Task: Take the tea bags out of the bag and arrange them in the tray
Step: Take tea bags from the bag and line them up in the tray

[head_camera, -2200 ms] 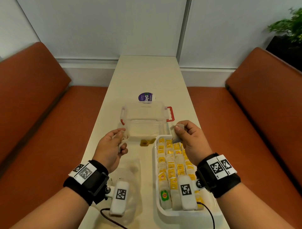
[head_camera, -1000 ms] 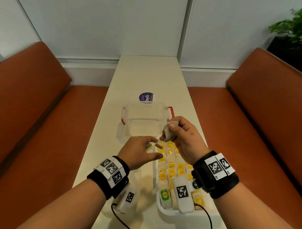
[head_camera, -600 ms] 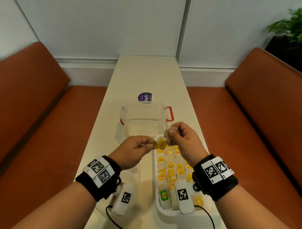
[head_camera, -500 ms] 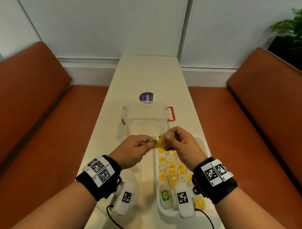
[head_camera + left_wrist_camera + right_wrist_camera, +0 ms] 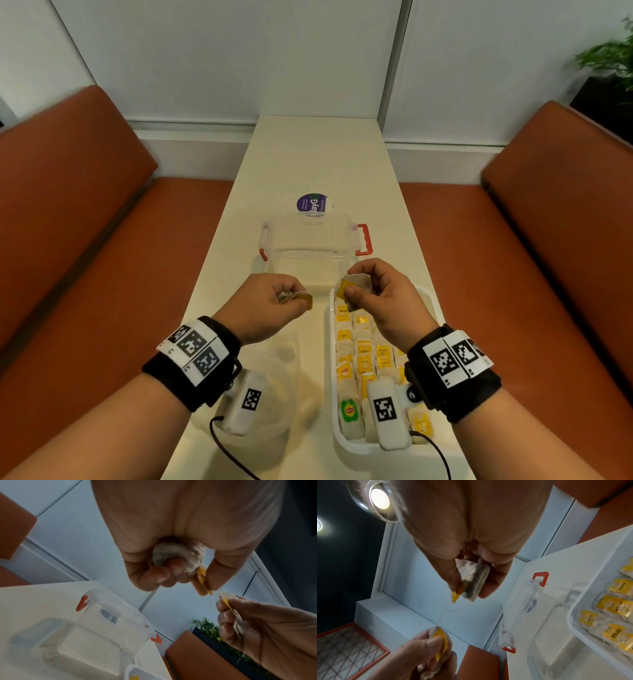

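Note:
My left hand (image 5: 291, 298) pinches a crumpled tea bag (image 5: 178, 557) and its yellow tag (image 5: 305, 300) just left of the tray. My right hand (image 5: 354, 291) grips a second tea bag (image 5: 474, 582) with a yellow tag (image 5: 456, 596) above the far end of the white tray (image 5: 346, 445). A thin string (image 5: 447, 609) runs between the two tags. Several yellow-tagged tea bags (image 5: 363, 353) lie in rows in the tray. The clear plastic bag (image 5: 277, 373) lies on the table under my left wrist.
A clear plastic box (image 5: 310, 246) with red latches stands on the narrow white table (image 5: 318, 154) just beyond my hands, with a purple round sticker (image 5: 311, 204) behind it. Orange benches (image 5: 85, 257) flank the table on both sides.
My hands met over the tray's far end half a second ago. They have now drawn apart, each holding its own tea bag and tag.

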Action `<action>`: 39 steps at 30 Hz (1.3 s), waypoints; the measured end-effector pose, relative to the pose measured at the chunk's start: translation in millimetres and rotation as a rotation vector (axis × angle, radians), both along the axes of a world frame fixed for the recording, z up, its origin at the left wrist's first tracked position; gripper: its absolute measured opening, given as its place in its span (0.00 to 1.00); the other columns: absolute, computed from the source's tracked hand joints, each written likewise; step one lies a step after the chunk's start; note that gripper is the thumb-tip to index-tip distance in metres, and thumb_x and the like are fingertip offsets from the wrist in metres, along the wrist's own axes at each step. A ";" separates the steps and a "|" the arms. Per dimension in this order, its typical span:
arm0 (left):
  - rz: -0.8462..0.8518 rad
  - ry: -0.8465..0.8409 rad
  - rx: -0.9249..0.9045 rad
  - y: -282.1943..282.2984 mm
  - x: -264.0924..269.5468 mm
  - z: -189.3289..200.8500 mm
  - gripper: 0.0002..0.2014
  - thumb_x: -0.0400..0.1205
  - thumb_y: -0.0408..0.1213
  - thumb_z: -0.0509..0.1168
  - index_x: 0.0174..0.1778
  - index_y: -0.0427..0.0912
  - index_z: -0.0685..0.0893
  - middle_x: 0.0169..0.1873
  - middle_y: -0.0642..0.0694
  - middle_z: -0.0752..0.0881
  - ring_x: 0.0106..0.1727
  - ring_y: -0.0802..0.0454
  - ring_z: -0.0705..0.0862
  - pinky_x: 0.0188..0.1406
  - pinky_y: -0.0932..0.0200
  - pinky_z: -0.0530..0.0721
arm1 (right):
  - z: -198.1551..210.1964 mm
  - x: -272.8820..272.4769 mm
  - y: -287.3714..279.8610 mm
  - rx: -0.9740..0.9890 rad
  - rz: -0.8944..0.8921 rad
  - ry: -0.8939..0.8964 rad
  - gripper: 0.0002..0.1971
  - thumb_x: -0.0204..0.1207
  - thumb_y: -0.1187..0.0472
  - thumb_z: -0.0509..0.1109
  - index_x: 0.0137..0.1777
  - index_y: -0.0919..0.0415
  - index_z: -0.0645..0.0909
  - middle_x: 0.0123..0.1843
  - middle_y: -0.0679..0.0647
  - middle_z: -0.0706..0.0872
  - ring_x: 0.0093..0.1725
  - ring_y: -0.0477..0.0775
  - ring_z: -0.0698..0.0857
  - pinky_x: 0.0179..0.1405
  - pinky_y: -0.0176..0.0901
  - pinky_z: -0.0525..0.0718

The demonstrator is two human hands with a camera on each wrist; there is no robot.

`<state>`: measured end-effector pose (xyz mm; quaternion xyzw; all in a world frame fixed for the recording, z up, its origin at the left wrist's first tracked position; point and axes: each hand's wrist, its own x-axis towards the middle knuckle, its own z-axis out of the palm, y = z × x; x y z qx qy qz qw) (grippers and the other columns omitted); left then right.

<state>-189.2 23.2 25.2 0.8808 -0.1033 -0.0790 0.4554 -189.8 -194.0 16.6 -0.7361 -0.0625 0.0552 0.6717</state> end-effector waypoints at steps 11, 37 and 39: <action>0.118 -0.155 0.483 -8.1 2.8 4.2 0.08 0.79 0.47 0.67 0.37 0.49 0.83 0.31 0.52 0.83 0.33 0.57 0.78 0.27 0.66 0.69 | 7.0 -3.4 -0.5 0.125 0.006 0.025 0.12 0.72 0.76 0.72 0.47 0.59 0.80 0.45 0.59 0.83 0.39 0.53 0.84 0.36 0.40 0.86; 0.063 -0.309 -0.043 -5.9 -6.3 -10.6 0.09 0.71 0.35 0.74 0.41 0.55 0.84 0.32 0.55 0.83 0.32 0.62 0.79 0.33 0.72 0.79 | -2.7 -6.9 -3.9 0.113 -0.013 0.068 0.09 0.71 0.73 0.75 0.47 0.62 0.82 0.42 0.57 0.83 0.37 0.50 0.84 0.35 0.41 0.85; 0.068 -0.128 -0.157 -5.6 -6.1 -11.6 0.08 0.66 0.37 0.72 0.38 0.50 0.84 0.27 0.52 0.79 0.27 0.60 0.74 0.29 0.67 0.77 | -1.6 -5.9 -4.0 0.124 -0.012 0.064 0.09 0.71 0.73 0.75 0.47 0.62 0.81 0.43 0.59 0.83 0.36 0.50 0.84 0.34 0.40 0.85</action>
